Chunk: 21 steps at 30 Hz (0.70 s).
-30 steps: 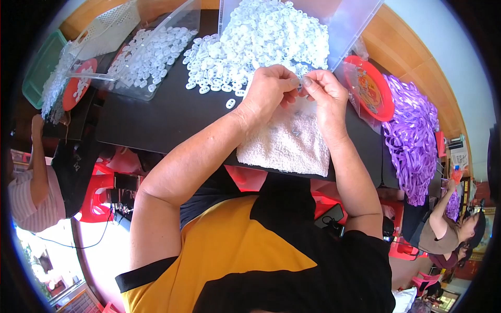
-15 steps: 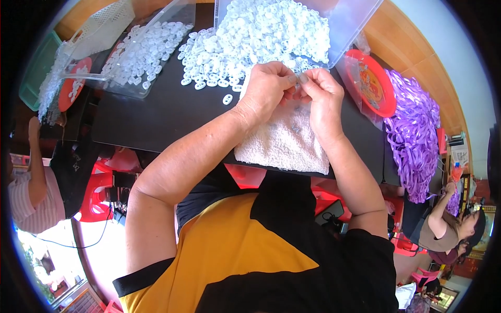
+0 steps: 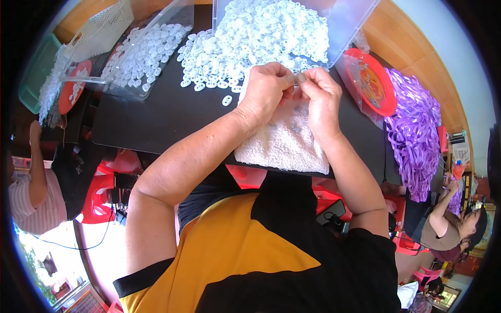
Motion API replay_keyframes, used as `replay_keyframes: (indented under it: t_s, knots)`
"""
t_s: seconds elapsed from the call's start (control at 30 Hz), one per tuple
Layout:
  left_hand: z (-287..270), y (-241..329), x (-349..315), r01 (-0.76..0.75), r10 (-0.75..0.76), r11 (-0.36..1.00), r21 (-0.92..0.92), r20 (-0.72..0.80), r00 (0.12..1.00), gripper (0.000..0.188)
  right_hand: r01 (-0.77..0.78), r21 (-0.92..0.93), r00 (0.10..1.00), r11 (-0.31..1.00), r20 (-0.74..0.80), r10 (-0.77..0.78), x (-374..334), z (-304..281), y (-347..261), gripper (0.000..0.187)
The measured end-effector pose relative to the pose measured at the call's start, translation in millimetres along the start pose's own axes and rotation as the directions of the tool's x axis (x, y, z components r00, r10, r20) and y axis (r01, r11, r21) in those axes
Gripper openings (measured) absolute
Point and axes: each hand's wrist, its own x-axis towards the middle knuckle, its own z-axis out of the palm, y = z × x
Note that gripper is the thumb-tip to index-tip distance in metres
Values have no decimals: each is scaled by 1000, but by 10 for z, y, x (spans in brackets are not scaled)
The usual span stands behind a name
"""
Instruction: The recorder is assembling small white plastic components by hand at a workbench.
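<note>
My left hand (image 3: 267,89) and my right hand (image 3: 322,95) meet above a pale pink towel (image 3: 282,143) on the dark table. Both are closed in a pinch, thumbs nearly touching. Whatever sits between the fingertips is too small and too covered to make out. Just beyond my hands lies a big heap of small white oval plastic pieces with two holes (image 3: 271,36), spilling from a clear plastic bin (image 3: 347,31). One loose white piece (image 3: 227,100) rests apart from the heap, left of my left wrist.
At the right stand a red round tray (image 3: 371,83) and a hanging bundle of purple ribbons (image 3: 415,130). On the left are a clear bin of white pieces (image 3: 141,57), a white basket (image 3: 104,28) and a green tray (image 3: 37,73). Other people sit at both sides.
My hands stay pinched together in nearly the same spot, with only a slight shift of the right fingers. The person at the left has moved a hand a little.
</note>
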Motion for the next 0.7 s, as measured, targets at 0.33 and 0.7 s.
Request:
replay_keyframes:
  t_s: [0.33, 0.7]
  knots:
    - [-26, 10, 17, 2, -2, 1000, -31, 4, 1000, 9, -20, -7, 1000, 1000, -13, 20, 47, -27, -125, 19]
    - [-51, 6, 60, -5, 6, 998, -59, 14, 1000, 10, 257, -198, 966, 946, 80, -246, 145, -127, -15, 8]
